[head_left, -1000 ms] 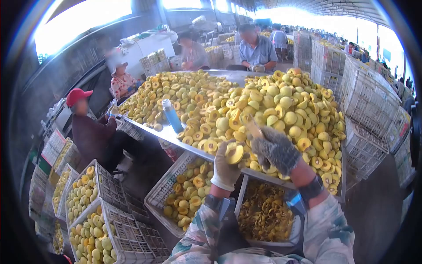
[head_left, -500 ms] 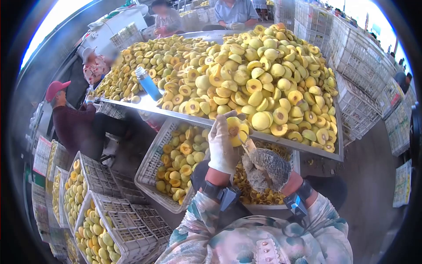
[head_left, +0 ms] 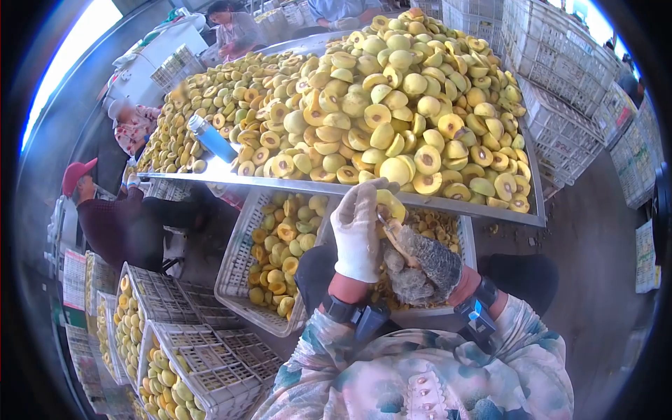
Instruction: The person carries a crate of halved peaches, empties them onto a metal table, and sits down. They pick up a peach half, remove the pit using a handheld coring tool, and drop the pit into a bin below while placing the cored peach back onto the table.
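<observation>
My left hand (head_left: pixel 355 234), in a white glove, is closed around a halved yellow peach (head_left: pixel 390 204) at the near edge of the table. In my right hand (head_left: pixel 428 271), which wears a worn, fuzzy grey glove, is a small wooden-handled pitting tool (head_left: pixel 399 238). Its thin metal end meets the near side of the peach half. Just beyond my hands, peach halves (head_left: pixel 392 105) lie heaped on the metal-rimmed table (head_left: pixel 301 185), many with brown pits or hollows showing. Below my hands stands a crate (head_left: pixel 467 245) of small brownish-yellow pieces.
A white crate of peaches (head_left: pixel 234 269) stands left of my knees. More filled crates (head_left: pixel 203 350) are stacked at lower left. A blue bottle (head_left: pixel 213 140) stands on the table. People sit around it, one in a red cap (head_left: pixel 77 175). Empty-looking crates (head_left: pixel 560 59) tower at right.
The view has shifted, so the table sits higher and further left. My right hand has brought the tool's end closer against the peach half, which is now turned and more covered by my left fingers.
</observation>
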`<state>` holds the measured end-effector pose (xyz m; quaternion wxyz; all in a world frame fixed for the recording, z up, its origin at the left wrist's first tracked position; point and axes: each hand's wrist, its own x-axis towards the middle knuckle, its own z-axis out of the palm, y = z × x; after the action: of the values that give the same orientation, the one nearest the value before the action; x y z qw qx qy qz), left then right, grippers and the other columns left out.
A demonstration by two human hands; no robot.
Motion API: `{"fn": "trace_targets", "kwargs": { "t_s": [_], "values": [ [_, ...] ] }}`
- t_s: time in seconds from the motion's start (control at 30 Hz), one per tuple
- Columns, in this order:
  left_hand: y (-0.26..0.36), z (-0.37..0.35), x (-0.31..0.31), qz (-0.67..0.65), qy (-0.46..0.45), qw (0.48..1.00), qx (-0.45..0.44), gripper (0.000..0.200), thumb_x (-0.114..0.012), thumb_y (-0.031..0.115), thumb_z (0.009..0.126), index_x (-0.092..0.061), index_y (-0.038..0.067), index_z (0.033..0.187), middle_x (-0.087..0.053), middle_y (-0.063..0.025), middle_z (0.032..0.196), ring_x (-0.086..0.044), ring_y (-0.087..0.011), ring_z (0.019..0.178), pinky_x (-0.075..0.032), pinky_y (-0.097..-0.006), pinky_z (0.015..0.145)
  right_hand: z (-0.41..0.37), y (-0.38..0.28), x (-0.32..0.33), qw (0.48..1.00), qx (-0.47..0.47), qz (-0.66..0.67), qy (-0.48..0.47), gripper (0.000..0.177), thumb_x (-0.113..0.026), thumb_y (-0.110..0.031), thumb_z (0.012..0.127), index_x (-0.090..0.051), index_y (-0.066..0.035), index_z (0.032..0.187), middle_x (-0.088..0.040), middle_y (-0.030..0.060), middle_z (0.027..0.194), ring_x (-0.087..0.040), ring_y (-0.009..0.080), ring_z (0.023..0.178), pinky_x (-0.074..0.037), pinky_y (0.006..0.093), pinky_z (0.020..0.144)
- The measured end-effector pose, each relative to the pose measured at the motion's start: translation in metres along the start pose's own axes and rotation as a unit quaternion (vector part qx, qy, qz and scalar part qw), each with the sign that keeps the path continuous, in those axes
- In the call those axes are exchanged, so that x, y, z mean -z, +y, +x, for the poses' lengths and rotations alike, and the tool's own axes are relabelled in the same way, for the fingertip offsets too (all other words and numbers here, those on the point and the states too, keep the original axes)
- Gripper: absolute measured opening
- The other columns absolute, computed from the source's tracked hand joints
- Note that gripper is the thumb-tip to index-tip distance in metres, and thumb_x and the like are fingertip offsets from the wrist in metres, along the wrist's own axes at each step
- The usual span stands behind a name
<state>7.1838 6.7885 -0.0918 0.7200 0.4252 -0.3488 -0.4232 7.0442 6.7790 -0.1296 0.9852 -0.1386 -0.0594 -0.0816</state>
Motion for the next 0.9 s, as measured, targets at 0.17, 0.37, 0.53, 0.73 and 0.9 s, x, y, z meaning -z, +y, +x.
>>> {"fn": "trace_targets", "kwargs": {
  "t_s": [0.17, 0.37, 0.53, 0.73, 0.9],
  "values": [
    [-0.011, 0.008, 0.008, 0.060, -0.065, 0.994, 0.065, 0.029, -0.046, 0.022, 0.093, -0.058, -0.004, 0.100, -0.065, -0.0131, 0.089, -0.061, -0.0168, 0.075, -0.051, -0.0271, 0.066, -0.001, 0.010, -0.016, 0.994, 0.014, 0.011, 0.108, 0.039, -0.043, -0.045, 0.092, -0.053, -0.008, 0.084, -0.048, 0.0004, 0.056, -0.043, 0.0111, 0.039, -0.034, 0.0237, 0.037],
    [-0.031, 0.017, 0.007, 0.088, -0.063, 0.991, 0.073, 0.030, -0.047, 0.023, 0.093, -0.060, -0.004, 0.098, -0.065, -0.0115, 0.087, -0.060, -0.0138, 0.074, -0.049, -0.0248, 0.067, -0.013, 0.007, -0.003, 0.956, 0.123, -0.128, 0.235, 0.036, -0.045, -0.038, 0.093, -0.054, -0.006, 0.108, -0.058, 0.0027, 0.078, -0.055, 0.0093, 0.062, -0.044, 0.0226, 0.052],
    [-0.043, 0.015, 0.003, 0.116, -0.066, 0.989, 0.066, 0.032, -0.051, 0.026, 0.091, -0.059, -0.003, 0.103, -0.064, -0.0085, 0.088, -0.059, -0.0114, 0.074, -0.048, -0.0242, 0.066, -0.018, 0.009, 0.003, 0.880, 0.133, -0.278, 0.360, 0.029, -0.047, -0.033, 0.093, -0.055, -0.007, 0.106, -0.057, -0.0001, 0.084, -0.051, 0.0052, 0.062, -0.040, 0.0202, 0.048],
    [-0.048, 0.018, 0.001, -0.038, -0.094, 0.972, 0.211, 0.033, -0.049, 0.034, 0.092, -0.058, 0.003, 0.098, -0.059, -0.0017, 0.081, -0.056, -0.0118, 0.070, -0.047, -0.0237, 0.061, -0.016, 0.011, 0.015, 0.994, 0.003, 0.078, 0.078, 0.044, -0.039, -0.050, 0.091, -0.055, -0.009, 0.094, -0.051, -0.0007, 0.058, -0.047, 0.0081, 0.042, -0.040, 0.0213, 0.040],
    [-0.045, 0.034, 0.012, -0.069, 0.009, 0.985, 0.155, 0.038, -0.053, 0.038, 0.089, -0.059, 0.002, 0.099, -0.064, -0.0084, 0.088, -0.064, -0.0172, 0.070, -0.055, -0.0288, 0.056, -0.026, 0.025, 0.042, 0.988, 0.051, 0.048, 0.134, 0.047, -0.042, -0.057, 0.087, -0.051, -0.011, 0.080, -0.041, -0.0037, 0.047, -0.036, 0.0079, 0.032, -0.030, 0.0215, 0.032]
  ]
}}
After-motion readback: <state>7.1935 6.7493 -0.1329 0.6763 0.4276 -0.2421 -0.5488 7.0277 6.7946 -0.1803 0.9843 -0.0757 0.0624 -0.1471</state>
